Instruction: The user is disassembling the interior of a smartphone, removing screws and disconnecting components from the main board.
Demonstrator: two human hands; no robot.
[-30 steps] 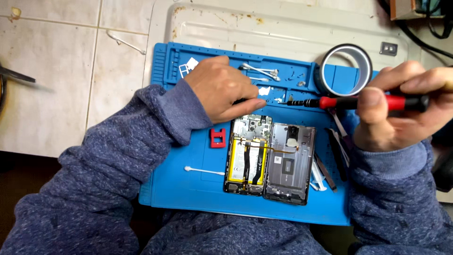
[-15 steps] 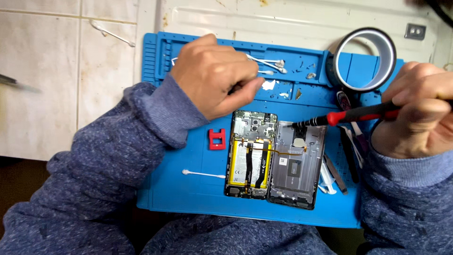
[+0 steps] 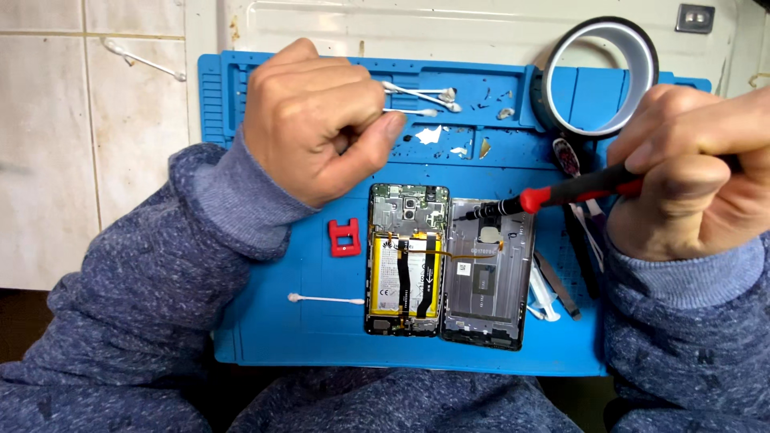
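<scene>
A blue mat (image 3: 273,337) covers the work surface. On its middle lie an opened phone (image 3: 406,258) and, touching its right edge, the grey back cover (image 3: 489,277). A tape roll (image 3: 600,76) stands at the mat's top right. The left hand (image 3: 313,120) hovers above the phone, fingers curled shut with thumb against forefinger; whether it pinches anything cannot be told. The right hand (image 3: 690,172) is clamped on a red-and-black screwdriver (image 3: 561,192), its tip over the cover's top left corner. A red tool (image 3: 343,237) and a swab (image 3: 325,299) lie left of the phone.

Pale tiled surface (image 3: 48,160) at left, white scuffed panel (image 3: 449,32) along top, dark floor (image 3: 20,321) below
</scene>
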